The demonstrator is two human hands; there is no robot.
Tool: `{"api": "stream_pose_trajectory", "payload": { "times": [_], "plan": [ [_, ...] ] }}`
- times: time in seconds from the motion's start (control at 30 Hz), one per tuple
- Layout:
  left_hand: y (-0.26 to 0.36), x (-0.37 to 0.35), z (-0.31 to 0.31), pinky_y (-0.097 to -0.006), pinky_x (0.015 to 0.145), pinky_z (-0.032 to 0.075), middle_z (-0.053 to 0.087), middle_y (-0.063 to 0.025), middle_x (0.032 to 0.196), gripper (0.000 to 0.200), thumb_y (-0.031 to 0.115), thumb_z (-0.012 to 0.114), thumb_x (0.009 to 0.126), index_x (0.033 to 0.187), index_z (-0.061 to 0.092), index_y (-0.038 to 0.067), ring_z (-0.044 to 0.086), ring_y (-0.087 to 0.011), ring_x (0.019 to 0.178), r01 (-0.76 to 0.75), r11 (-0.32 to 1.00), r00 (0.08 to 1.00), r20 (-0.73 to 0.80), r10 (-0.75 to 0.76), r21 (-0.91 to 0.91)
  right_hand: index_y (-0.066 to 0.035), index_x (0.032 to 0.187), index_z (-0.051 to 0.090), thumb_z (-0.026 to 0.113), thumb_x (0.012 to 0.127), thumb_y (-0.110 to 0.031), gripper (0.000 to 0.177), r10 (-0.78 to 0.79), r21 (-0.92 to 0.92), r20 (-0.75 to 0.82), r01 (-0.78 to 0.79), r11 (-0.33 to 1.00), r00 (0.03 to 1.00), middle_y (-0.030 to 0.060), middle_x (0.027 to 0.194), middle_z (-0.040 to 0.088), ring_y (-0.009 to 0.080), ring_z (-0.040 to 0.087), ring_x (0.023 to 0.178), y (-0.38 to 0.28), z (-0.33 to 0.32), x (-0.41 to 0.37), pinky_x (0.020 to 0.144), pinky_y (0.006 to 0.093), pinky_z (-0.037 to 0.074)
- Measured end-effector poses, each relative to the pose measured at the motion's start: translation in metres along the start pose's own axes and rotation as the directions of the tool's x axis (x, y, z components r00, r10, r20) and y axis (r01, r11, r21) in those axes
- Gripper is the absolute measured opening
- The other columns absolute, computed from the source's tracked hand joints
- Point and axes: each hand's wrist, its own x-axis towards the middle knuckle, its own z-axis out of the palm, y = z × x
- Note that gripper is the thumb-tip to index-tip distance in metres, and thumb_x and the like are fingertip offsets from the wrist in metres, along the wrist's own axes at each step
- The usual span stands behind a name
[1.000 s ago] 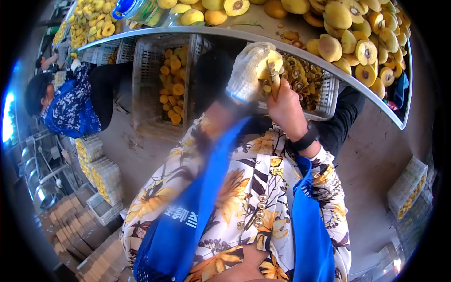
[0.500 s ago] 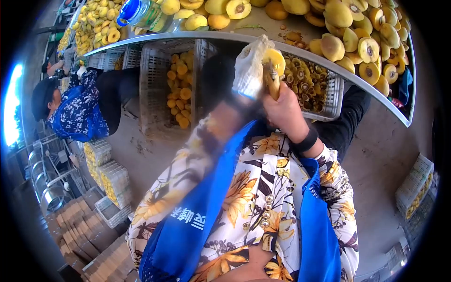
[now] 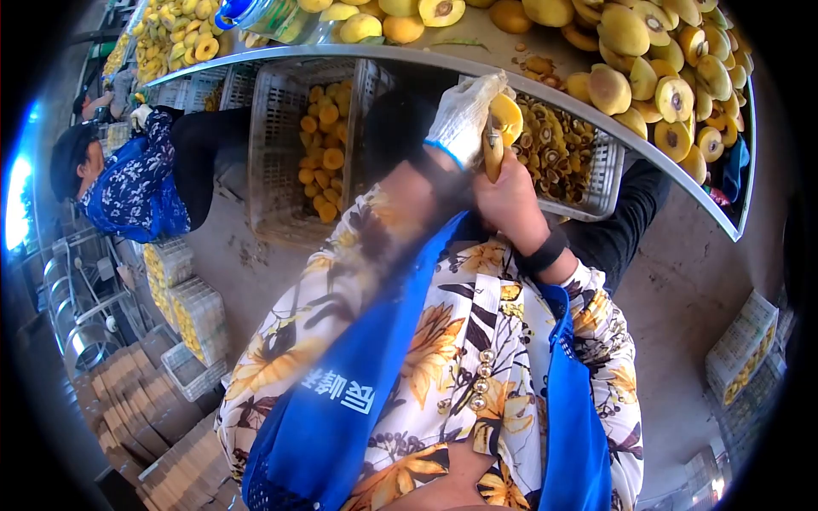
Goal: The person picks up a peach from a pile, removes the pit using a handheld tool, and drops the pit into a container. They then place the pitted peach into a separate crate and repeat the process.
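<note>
My left hand [image 3: 463, 113], in a white knit glove, grips a yellow fruit half [image 3: 507, 117] just under the table's metal edge [image 3: 596, 128]. My right hand [image 3: 509, 203], bare with a black wristband, is closed round the wooden handle of a small pitting tool [image 3: 492, 151] whose tip is pushed into the fruit. Both hands are held above a white plastic crate [image 3: 601, 175] with several pits and scraps in it. On the table lies a pile of halved yellow fruit [image 3: 660, 60].
A second crate [image 3: 281, 162] with orange fruit pieces stands under the table to the left. Another person [image 3: 128, 179] in a floral top and blue apron works at far left. Stacked crates [image 3: 183, 298], cardboard boxes [image 3: 136, 409], a bottle [image 3: 256, 13] are around.
The hands with the fruit and tool stay joined and shifted only slightly; the gloved hand turned the fruit a little on the tool. The view wobbled with the head.
</note>
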Motion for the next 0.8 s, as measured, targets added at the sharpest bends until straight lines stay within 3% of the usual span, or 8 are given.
{"api": "stream_pose_trajectory", "payload": {
  "times": [0.07,0.13,0.2,0.27,0.37,0.5,0.7,0.8],
  "plan": [
    [-0.003,0.003,-0.005,-0.0267,0.065,0.047,0.062,-0.0099,0.086,0.030,0.028,0.052,0.088,0.097,0.057,0.000,0.059,-0.0161,0.074,-0.053,0.998,0.995,0.077,0.057,-0.046,0.000,0.093,0.046,0.047,0.078,-0.004,0.016,-0.300,-0.065,-0.037,0.297,0.953,0.953,0.0061,0.058,0.050,0.0131,0.047,0.038,0.022,0.002,0.007,0.034,0.0263,0.038],
    [0.005,0.009,-0.009,-0.0276,0.059,0.048,0.061,-0.0087,0.082,0.031,0.027,0.057,0.086,0.098,0.058,-0.001,0.058,-0.0167,0.069,0.134,0.953,0.986,0.129,-0.102,-0.272,-0.001,0.091,0.046,0.046,0.079,-0.004,0.012,-0.215,0.128,0.015,0.211,0.969,0.977,0.0046,0.057,0.049,0.0116,0.044,0.038,0.024,-0.003,0.011,0.034,0.0256,0.037],
    [0.006,0.005,-0.015,-0.0277,0.062,0.049,0.061,-0.0091,0.084,0.033,0.028,0.056,0.087,0.101,0.057,-0.001,0.059,-0.0173,0.073,0.209,0.872,0.970,0.205,-0.128,-0.443,-0.004,0.089,0.046,0.045,0.079,-0.003,0.009,0.203,0.472,0.289,-0.323,0.820,0.936,0.0030,0.058,0.046,0.0098,0.041,0.038,-0.015,-0.018,0.005,0.034,0.0246,0.035],
    [0.005,0.004,-0.019,-0.0280,0.064,0.050,0.061,-0.0097,0.084,0.031,0.027,0.056,0.087,0.102,0.056,-0.001,0.060,-0.0188,0.075,0.346,0.751,0.936,0.264,-0.234,-0.563,-0.005,0.087,0.045,0.045,0.080,-0.003,0.008,0.218,0.535,0.375,-0.403,0.742,0.901,0.0015,0.059,0.044,0.0076,0.037,0.038,-0.027,-0.014,0.000,0.034,0.0230,0.033],
    [-0.012,0.004,-0.019,-0.0287,0.059,0.049,0.060,-0.0097,0.080,0.027,0.025,0.056,0.087,0.097,0.056,0.000,0.059,-0.0194,0.071,0.064,0.983,0.994,0.102,-0.047,-0.170,-0.007,0.087,0.044,0.046,0.080,-0.003,0.009,0.199,0.633,0.500,-0.513,0.580,0.843,0.0006,0.061,0.043,0.0056,0.035,0.039,-0.030,-0.015,-0.005,0.035,0.0215,0.032],
    [0.005,-0.007,-0.005,-0.0288,0.054,0.048,0.059,-0.0081,0.077,0.025,0.025,0.059,0.085,0.094,0.056,0.001,0.058,-0.0177,0.066,0.154,0.921,0.984,-0.029,-0.176,-0.357,-0.008,0.087,0.043,0.048,0.079,-0.004,0.010,0.178,0.678,0.562,-0.573,0.461,0.808,0.0002,0.061,0.042,0.0043,0.033,0.040,-0.033,-0.019,-0.010,0.036,0.0208,0.032],
    [-0.001,-0.003,-0.009,-0.0292,0.053,0.048,0.056,-0.0073,0.072,0.023,0.026,0.060,0.085,0.089,0.056,0.004,0.056,-0.0189,0.063,0.420,0.613,0.894,0.189,-0.407,-0.669,-0.007,0.084,0.044,0.047,0.079,-0.002,0.008,0.113,0.651,0.419,-0.384,0.654,0.901,0.0029,0.060,0.044,0.0058,0.036,0.038,-0.021,-0.002,-0.011,0.034,0.0209,0.031],
    [0.002,-0.005,-0.010,-0.0300,0.052,0.048,0.056,-0.0065,0.071,0.028,0.032,0.056,0.087,0.087,0.054,0.004,0.056,-0.0188,0.062,0.342,0.740,0.922,0.057,-0.382,-0.579,-0.005,0.085,0.044,0.047,0.080,-0.002,0.006,0.079,0.422,0.198,-0.158,0.893,0.977,0.0026,0.057,0.047,0.0073,0.040,0.038,0.000,0.014,-0.004,0.033,0.0207,0.032]
  ]
}}
